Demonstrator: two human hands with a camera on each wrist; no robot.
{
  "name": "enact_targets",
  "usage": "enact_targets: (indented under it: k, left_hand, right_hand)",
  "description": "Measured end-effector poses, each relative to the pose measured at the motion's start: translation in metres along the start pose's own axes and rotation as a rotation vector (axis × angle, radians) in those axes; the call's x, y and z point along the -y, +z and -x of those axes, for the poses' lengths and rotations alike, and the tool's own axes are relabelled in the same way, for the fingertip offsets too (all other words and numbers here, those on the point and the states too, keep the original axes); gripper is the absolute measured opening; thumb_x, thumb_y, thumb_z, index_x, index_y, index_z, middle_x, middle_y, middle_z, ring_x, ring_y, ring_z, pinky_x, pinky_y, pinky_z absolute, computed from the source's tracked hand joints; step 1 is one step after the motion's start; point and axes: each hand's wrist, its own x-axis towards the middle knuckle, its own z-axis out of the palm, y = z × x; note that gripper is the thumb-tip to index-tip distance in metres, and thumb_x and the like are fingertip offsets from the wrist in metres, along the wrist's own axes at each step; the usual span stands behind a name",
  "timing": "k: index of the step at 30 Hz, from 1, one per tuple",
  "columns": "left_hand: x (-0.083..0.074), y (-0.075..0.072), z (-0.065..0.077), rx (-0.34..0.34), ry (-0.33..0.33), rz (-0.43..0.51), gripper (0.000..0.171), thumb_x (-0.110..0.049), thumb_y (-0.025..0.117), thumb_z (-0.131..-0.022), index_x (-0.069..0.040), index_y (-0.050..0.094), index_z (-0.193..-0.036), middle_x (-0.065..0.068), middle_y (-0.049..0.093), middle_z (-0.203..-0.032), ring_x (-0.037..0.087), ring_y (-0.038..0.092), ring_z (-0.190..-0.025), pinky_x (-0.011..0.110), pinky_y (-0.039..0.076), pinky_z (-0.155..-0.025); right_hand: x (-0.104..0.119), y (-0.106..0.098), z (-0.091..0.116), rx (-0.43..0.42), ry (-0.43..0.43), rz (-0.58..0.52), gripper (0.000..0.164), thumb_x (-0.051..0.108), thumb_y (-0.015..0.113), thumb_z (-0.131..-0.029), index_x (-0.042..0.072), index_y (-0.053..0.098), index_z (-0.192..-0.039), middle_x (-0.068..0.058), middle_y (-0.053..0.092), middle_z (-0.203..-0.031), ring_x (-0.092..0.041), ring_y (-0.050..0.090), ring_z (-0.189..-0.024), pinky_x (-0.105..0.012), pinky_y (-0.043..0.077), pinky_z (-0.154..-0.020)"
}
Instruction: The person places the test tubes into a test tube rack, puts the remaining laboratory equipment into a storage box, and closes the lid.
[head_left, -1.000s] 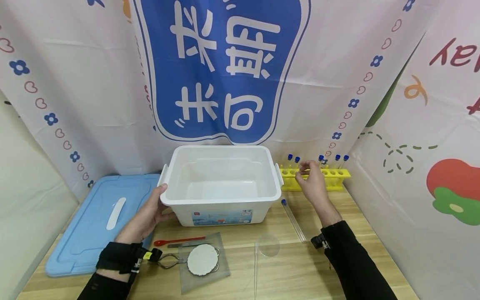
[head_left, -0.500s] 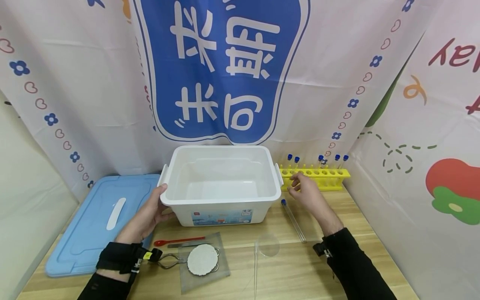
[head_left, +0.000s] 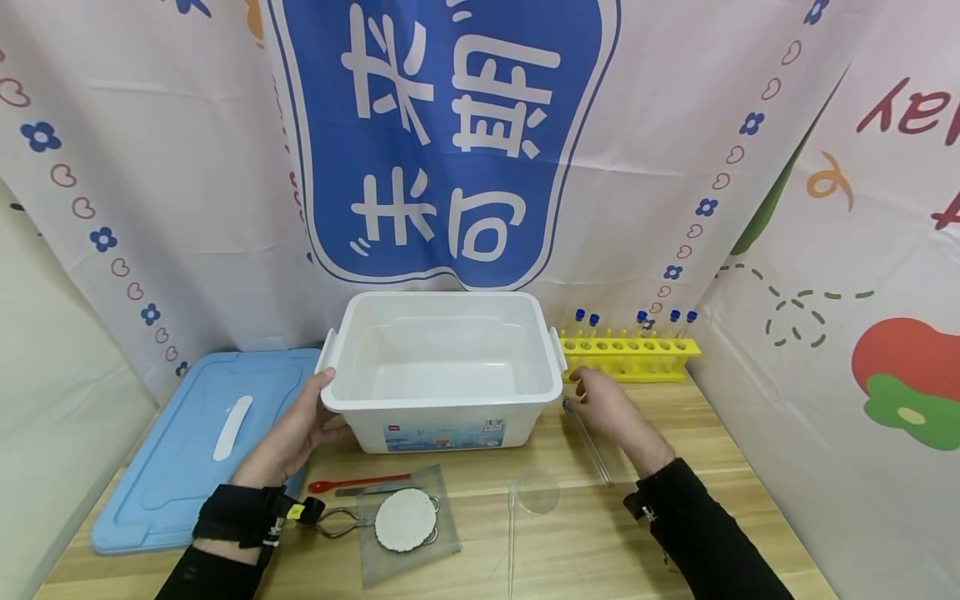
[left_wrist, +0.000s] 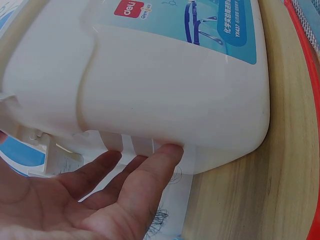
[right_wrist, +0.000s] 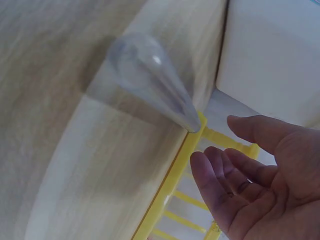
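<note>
My left hand (head_left: 298,417) holds the left side of an open white plastic box (head_left: 442,425), thumb at the rim near the handle. In the left wrist view, the fingertips (left_wrist: 172,149) touch the box's outer wall. On the right, my right hand (head_left: 603,407) is over the capped end of a clear test tube (head_left: 592,450) lying on the table. Its thumb and fingers stand apart around nothing in the right wrist view, beside the tube (right_wrist: 155,80). A yellow test tube rack (head_left: 630,364) with several blue-capped tubes (head_left: 675,321) stands just behind that hand.
A blue lid (head_left: 187,467) lies at the left. In front of the box are a red spoon (head_left: 360,482), tongs (head_left: 337,523), and a white disc (head_left: 406,519) on a grey mesh sheet (head_left: 378,567). Beyond them lie a glass rod (head_left: 512,542) and a clear round dish (head_left: 537,490).
My right hand has come down from the yellow rack towards me, to the capped end of the lying test tube. My left hand and the box have stayed put.
</note>
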Motion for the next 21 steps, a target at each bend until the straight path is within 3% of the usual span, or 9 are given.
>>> enact_targets:
  k: [9, 21]
  left_hand:
    - [0.001, -0.001, -0.001, -0.002, -0.002, -0.003, 0.086, -0.066, 0.022, -0.124, -0.012, 0.009, -0.189, 0.032, 0.038, -0.180, 0.038, 0.053, -0.163, 0.068, 0.054, -0.129]
    - [-0.001, 0.000, -0.001, 0.004, -0.011, 0.017, 0.085, -0.065, 0.022, -0.124, -0.013, 0.007, -0.189, 0.031, 0.035, -0.182, 0.050, 0.042, -0.171, 0.072, 0.051, -0.132]
  right_hand:
    - [0.000, 0.009, 0.000, 0.068, 0.038, 0.031, 0.045, 0.002, 0.082, -0.106, -0.008, 0.067, -0.147, -0.017, 0.078, -0.111, -0.026, 0.074, -0.096, -0.043, 0.070, -0.085]
    - [-0.003, 0.015, -0.002, 0.078, 0.003, 0.093, 0.019, -0.001, 0.079, -0.106, -0.005, 0.076, -0.124, -0.017, 0.081, -0.110, -0.024, 0.075, -0.092, -0.042, 0.070, -0.083]
